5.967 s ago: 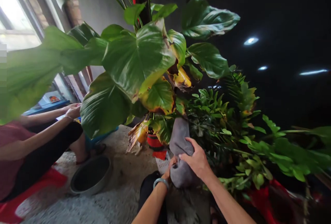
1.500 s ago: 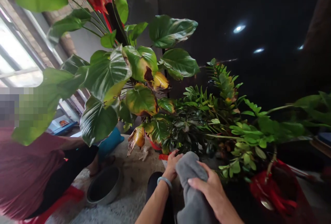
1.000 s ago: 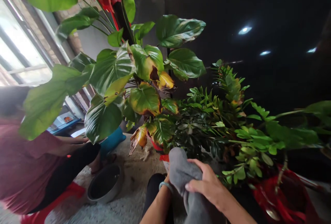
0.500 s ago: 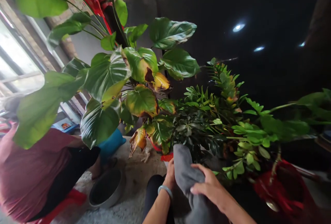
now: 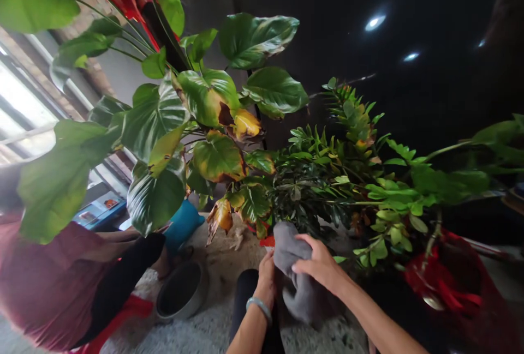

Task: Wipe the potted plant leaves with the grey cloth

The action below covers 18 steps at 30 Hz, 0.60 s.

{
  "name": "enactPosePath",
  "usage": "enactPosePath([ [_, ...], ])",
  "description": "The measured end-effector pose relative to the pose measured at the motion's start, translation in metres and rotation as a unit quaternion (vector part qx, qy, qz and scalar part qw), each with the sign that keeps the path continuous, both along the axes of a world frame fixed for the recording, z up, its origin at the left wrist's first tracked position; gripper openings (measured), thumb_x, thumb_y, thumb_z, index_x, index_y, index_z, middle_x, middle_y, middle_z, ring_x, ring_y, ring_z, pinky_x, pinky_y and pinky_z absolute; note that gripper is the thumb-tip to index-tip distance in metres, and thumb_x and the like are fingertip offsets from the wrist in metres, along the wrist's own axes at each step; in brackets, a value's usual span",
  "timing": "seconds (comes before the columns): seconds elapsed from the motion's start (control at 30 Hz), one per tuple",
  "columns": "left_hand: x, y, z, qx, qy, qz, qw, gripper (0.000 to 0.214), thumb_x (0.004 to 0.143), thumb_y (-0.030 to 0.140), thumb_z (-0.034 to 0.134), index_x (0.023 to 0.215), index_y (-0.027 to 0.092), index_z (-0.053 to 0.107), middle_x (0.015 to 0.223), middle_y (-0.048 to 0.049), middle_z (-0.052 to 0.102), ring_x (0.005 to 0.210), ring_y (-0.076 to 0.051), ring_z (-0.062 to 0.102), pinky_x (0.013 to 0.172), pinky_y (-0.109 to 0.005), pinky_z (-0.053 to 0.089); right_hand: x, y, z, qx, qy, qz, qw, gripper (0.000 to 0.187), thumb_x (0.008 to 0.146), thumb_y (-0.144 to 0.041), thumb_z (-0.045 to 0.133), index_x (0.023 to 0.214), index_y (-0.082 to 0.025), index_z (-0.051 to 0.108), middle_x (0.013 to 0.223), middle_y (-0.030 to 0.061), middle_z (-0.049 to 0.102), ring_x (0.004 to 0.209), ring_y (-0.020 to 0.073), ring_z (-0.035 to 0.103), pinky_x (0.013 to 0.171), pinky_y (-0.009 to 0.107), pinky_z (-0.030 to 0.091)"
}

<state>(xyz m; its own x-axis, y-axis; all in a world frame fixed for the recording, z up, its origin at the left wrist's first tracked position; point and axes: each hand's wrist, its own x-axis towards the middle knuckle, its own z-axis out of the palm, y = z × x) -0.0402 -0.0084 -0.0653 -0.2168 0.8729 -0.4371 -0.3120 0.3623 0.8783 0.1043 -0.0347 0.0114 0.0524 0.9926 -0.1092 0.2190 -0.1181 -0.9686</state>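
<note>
A soft grey cloth [image 5: 301,288] is bunched up between my two hands, its lower part hanging loose above my lap. My right hand [image 5: 321,267] grips it from the right, thumb and fingers pressed into the upper part. On the other side, my left hand [image 5: 265,277], with a pale bracelet [image 5: 259,308] at the wrist, is closed against the cloth's left edge; its fingertips are hidden. Whether the cloth is wrapped around something I cannot tell. Just beyond it are dark green leaves [image 5: 301,193] and a small red piece [image 5: 268,241].
A large-leaved plant [image 5: 219,152] with browned leaves rises ahead on the left. A person in a pink shirt [image 5: 45,288] sits at the left on a red stool [image 5: 118,324], near a grey basin [image 5: 182,291]. At the right stands a red-wrapped pot [image 5: 442,280] below leafy stems.
My right hand has shifted up and left on the cloth, whose top is now more bunched and whose lower part swings free. The view has tilted slightly.
</note>
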Motion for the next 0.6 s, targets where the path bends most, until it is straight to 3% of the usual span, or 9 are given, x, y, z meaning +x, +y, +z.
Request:
enactPosePath([
  [0.07, -0.010, -0.023, 0.003, -0.035, -0.075, 0.026, 0.996, 0.019, 0.060, 0.025, 0.079, 0.069, 0.015, 0.065, 0.065, -0.0060, 0.066, 0.062, -0.019, 0.063, 0.059, -0.028, 0.049, 0.012, -0.026, -0.015, -0.037, 0.025, -0.022, 0.999, 0.054, 0.045, -0.014, 0.064, 0.098, -0.021, 0.070, 0.093, 0.0046, 0.072, 0.090, 0.0293, 0.064, 0.082, 0.038, 0.049],
  [0.13, -0.013, -0.049, 0.011, -0.037, -0.129, 0.039, 0.990, 0.032, 0.059, 0.034, 0.080, 0.081, 0.015, 0.067, 0.080, -0.0090, 0.071, 0.068, -0.019, 0.065, 0.064, -0.029, 0.050, 0.018, -0.046, -0.019, -0.047, 0.037, -0.043, 0.997, 0.055, 0.045, -0.018, 0.062, 0.099, -0.022, 0.069, 0.093, 0.0042, 0.073, 0.092, 0.0300, 0.064, 0.083, 0.038, 0.050],
  [0.27, 0.002, -0.088, 0.039, 0.023, -0.204, -0.054, 0.977, 0.051, 0.061, 0.044, 0.080, 0.102, 0.017, 0.069, 0.112, -0.0124, 0.069, 0.105, -0.029, 0.063, 0.088, -0.036, 0.049, 0.002, -0.067, -0.010, -0.005, 0.011, -0.020, 1.000, 0.063, 0.051, -0.024, 0.059, 0.114, -0.019, 0.063, 0.108, 0.0088, 0.072, 0.104, 0.0305, 0.063, 0.094, 0.040, 0.046],
  [0.4, 0.022, -0.090, 0.061, 0.011, -0.191, -0.015, 0.981, 0.052, 0.048, 0.036, 0.088, 0.091, 0.014, 0.069, 0.093, -0.0105, 0.074, 0.099, -0.030, 0.066, 0.091, -0.037, 0.049, -0.009, -0.075, -0.002, 0.026, -0.032, 0.087, 0.995, 0.078, 0.054, -0.019, 0.057, 0.132, -0.016, 0.052, 0.132, 0.0131, 0.060, 0.123, 0.0308, 0.053, 0.104, 0.041, 0.037],
  [0.5, 0.026, -0.080, 0.061, -0.009, -0.183, -0.029, 0.983, 0.053, 0.046, 0.030, 0.089, 0.093, 0.015, 0.067, 0.078, -0.0070, 0.074, 0.088, -0.030, 0.069, 0.084, -0.039, 0.053, 0.018, -0.059, 0.001, 0.015, -0.053, 0.155, 0.986, 0.073, 0.054, -0.021, 0.061, 0.127, -0.018, 0.058, 0.118, 0.0125, 0.068, 0.109, 0.0321, 0.062, 0.094, 0.041, 0.045],
  [0.57, 0.025, -0.078, 0.055, -0.019, -0.183, -0.050, 0.982, 0.052, 0.049, 0.028, 0.088, 0.095, 0.016, 0.065, 0.076, -0.0057, 0.073, 0.086, -0.030, 0.070, 0.080, -0.039, 0.054, 0.049, -0.033, 0.000, 0.006, -0.071, 0.070, 0.995, 0.057, 0.059, -0.029, 0.061, 0.116, -0.018, 0.064, 0.093, 0.0108, 0.073, 0.086, 0.0297, 0.067, 0.082, 0.041, 0.050],
  [0.6, 0.023, -0.079, 0.053, -0.023, -0.179, -0.057, 0.982, 0.051, 0.051, 0.028, 0.087, 0.096, 0.017, 0.065, 0.076, -0.0056, 0.074, 0.085, -0.030, 0.070, 0.078, -0.039, 0.054, 0.065, -0.017, -0.002, 0.009, -0.079, -0.045, 0.996, 0.053, 0.063, -0.032, 0.060, 0.113, -0.017, 0.064, 0.089, 0.0107, 0.072, 0.079, 0.0277, 0.067, 0.079, 0.041, 0.050],
])
